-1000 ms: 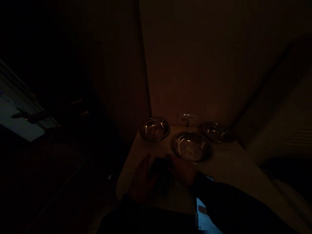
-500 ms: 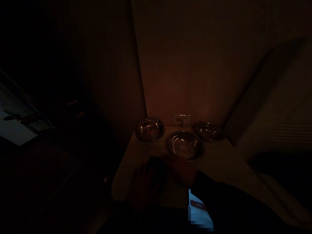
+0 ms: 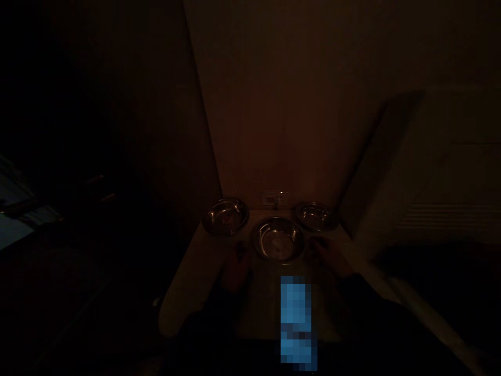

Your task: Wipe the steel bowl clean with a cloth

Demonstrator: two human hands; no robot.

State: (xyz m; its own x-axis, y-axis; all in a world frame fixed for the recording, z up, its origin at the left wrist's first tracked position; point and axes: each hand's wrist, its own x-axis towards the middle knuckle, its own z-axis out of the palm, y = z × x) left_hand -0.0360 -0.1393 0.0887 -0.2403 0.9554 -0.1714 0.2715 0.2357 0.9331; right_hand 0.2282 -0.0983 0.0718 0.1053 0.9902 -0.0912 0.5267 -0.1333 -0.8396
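The scene is very dark. In the head view my left hand (image 3: pixel 237 266) is low over the table, left of the middle steel bowl (image 3: pixel 278 256). Something small and dark shows at its fingertips, too dim to name. My right hand (image 3: pixel 331 253) reaches in on the other side of that bowl, fingertips near its right rim. Darkness hides how the fingers of both hands are set. Behind stand a second steel bowl (image 3: pixel 226 227) at the left and a smaller steel dish (image 3: pixel 315 222) at the right.
A small pale table (image 3: pixel 188 284) with rounded corners bears the bowls. Between my forearms glows a blurred blue screen (image 3: pixel 295 308). A wall socket (image 3: pixel 275 198) is set in the wall behind the bowls. A ribbed pale panel (image 3: pixel 446 214) lies at the right.
My hands were close together at a dark thing in front of the bowls; they have parted to either side of the middle bowl. The bright screen is now uncovered, and the view has shifted.
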